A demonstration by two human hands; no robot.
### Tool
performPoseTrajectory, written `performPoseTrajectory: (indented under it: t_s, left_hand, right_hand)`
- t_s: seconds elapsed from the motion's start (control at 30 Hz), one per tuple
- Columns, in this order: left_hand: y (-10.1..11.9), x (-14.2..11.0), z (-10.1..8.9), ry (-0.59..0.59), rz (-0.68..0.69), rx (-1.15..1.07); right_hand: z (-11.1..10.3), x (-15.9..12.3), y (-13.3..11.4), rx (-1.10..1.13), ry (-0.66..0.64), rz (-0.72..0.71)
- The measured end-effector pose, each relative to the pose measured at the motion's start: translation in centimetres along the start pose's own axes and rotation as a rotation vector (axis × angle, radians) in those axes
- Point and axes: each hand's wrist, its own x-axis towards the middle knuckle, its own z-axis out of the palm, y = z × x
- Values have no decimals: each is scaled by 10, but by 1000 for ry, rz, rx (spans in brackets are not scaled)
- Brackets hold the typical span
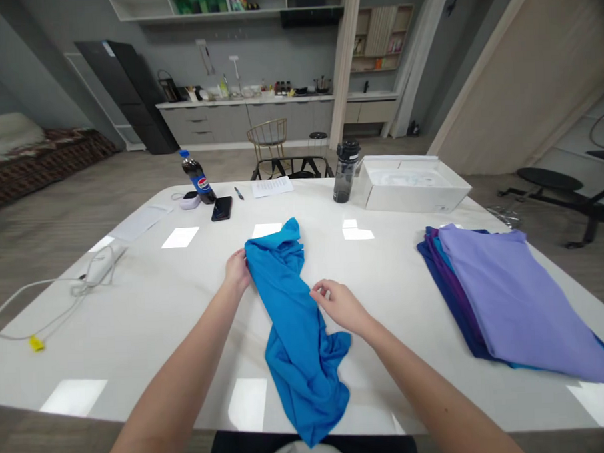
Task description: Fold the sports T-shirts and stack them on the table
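A crumpled bright blue garment (296, 320) lies lengthwise on the white table (150, 306), its lower end hanging over the near edge. My left hand (236, 272) grips the cloth's upper left edge, fingers curled on it. My right hand (339, 305) pinches the cloth's right edge about halfway down. Both forearms reach in from the bottom of the view.
A stack of folded purple and blue garments (510, 297) lies at the right. Along the far edge stand a cola bottle (196, 178), a phone (222, 208), a paper sheet (273, 186), a dark tumbler (345, 172) and a white box (413, 185). A white cable (59, 297) trails at left.
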Motion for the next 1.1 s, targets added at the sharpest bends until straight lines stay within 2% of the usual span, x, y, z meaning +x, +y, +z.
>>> performPoseTrajectory:
  t_s: [0.07, 0.1, 0.13, 0.2, 0.23, 0.27, 0.3, 0.37, 0.43, 0.5, 0.57, 0.63, 0.7, 0.8, 0.83, 0.9, 0.97, 1.0, 1.03, 1.1]
  left_hand:
    - [5, -6, -29, 175, 212, 276]
    - [5, -13, -39, 187, 376, 455]
    - [5, -21, -44, 118, 555, 639]
    - [1, -40, -42, -180, 856, 1044]
    - [-3, -48, -36, -348, 930, 1196]
    - [-7, -55, -28, -436, 971, 1311]
    - [-11, -59, -18, -452, 990, 1401]
    - [-17, -59, 1, -380, 985, 1516]
    - [-19, -51, 16, -350, 937, 1546]
    - [-14, -40, 22, -343, 874, 1448]
    - [-3, -28, 18, -244, 813, 1227]
    - [11, -16, -2, -60, 740, 993]
    - [26, -1, -37, 133, 650, 859]
    - [46, 22, -104, 363, 489, 880]
    - [50, 27, -124, 386, 414, 928]
    - [56, 32, -153, 388, 337, 1043]
    - [57, 27, -161, 400, 443, 1201]
    - [56, 21, -157, 377, 553, 1287]
    - [54, 15, -149, 301, 672, 1375]
    - [50, 5, -128, 26, 847, 1530]
  right_hand:
    - [12, 29, 0, -36, 67, -2]
    - [18, 44, 0, -68, 101, 5]
    - [23, 59, 0, -103, 133, 19]
    - [31, 89, -1, -157, 180, 46]
    - [34, 103, -1, -170, 194, 46]
    - [37, 115, -2, -168, 200, 38]
    - [39, 127, -3, -150, 194, 27]
    - [41, 144, -4, -88, 153, 19]
    - [44, 153, -4, -29, 121, 24]
    - [45, 153, -3, -4, 139, 27]
    - [44, 147, -1, -4, 194, 21]
    - [40, 139, 3, -27, 243, 7]
    - [31, 132, 10, -62, 257, -3]
    - [16, 123, 20, -134, 200, 52]
    - [12, 122, 22, -170, 179, 75]
    - [7, 119, 18, -254, 189, 92]
    - [10, 119, 2, -309, 269, 32]
    - [15, 120, -11, -321, 291, -38]
    - [23, 122, -25, -328, 280, -129]
    - [45, 128, -55, -362, 158, -323]
